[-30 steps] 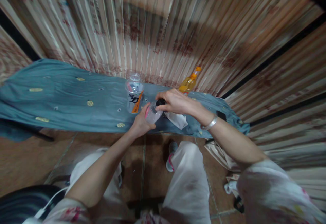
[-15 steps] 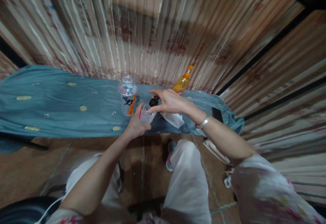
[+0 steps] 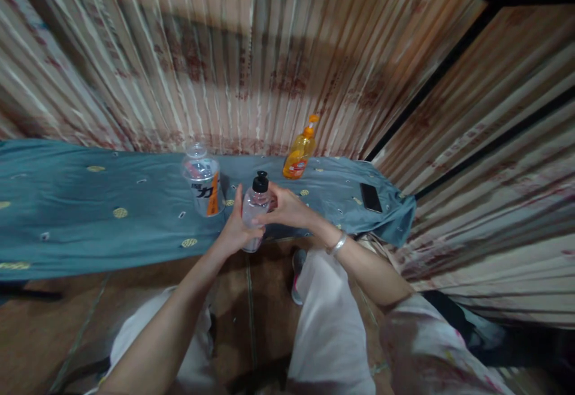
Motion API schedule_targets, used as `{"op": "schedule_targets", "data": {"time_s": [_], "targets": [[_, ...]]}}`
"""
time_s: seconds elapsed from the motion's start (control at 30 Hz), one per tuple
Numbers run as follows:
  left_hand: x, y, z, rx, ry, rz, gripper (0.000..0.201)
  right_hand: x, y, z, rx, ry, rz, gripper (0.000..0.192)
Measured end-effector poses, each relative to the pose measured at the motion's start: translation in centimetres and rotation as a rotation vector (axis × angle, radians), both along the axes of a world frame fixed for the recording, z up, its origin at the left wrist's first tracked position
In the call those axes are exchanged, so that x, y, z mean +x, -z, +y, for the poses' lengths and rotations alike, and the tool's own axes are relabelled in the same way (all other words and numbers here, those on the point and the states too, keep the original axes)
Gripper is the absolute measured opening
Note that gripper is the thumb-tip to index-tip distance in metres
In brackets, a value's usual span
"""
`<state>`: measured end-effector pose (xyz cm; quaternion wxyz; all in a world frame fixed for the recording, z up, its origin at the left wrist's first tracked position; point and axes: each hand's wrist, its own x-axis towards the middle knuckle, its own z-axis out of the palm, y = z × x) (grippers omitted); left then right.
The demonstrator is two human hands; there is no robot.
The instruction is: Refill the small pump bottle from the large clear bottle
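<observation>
Standing upright, clear bottle (image 3: 253, 212), black cap (image 3: 260, 182)

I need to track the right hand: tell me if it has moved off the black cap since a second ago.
Yes. The right hand has dropped from the cap to the small bottle, nearer the cloth's front edge.

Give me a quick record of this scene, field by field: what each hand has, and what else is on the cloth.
left hand: left hand wrapped around the small clear bottle from its left side
right hand: right hand gripping the same bottle from the right
bottle cap: black cap, on the bottle, pointing up
bottle pose: upright, held at the front edge of the blue cloth
on the cloth: clear labelled container, orange bottle by the wall, dark phone lying flat
backdrop: striped curtain
</observation>
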<state>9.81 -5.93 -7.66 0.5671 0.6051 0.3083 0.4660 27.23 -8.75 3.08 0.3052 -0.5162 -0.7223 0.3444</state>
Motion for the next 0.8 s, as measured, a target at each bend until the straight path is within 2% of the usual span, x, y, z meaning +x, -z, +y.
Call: {"op": "schedule_targets", "data": {"time_s": [0.1, 0.23, 0.37, 0.6, 0.8], "targets": [[0.8, -0.2, 0.4, 0.064, -0.014, 0.004, 0.15, 0.9, -0.1, -0.7, 0.018, 0.081, 0.038, 0.069], [2.3, -0.4, 0.9, 0.155, -0.119, 0.074, 0.145, 3.2, -0.3, -0.1, 0.067, 0.273, 0.06, 0.067], [4.6, 0.0, 1.3, 0.119, -0.079, 0.135, 0.12, 6.4, -0.5, 1.6, 0.155, 0.46, 0.038, 0.063], [9.9, 2.0, 2.9, 0.088, -0.041, 0.119, 0.097, 9.7, -0.9, 4.6, 0.198, 0.766, -0.159, 0.062], [14.6, 4.1, 5.3, -0.009, -0.071, 0.094, 0.082, 10.9, 0.5, 7.2, 0.158, 0.822, -0.241, 0.062]]}}
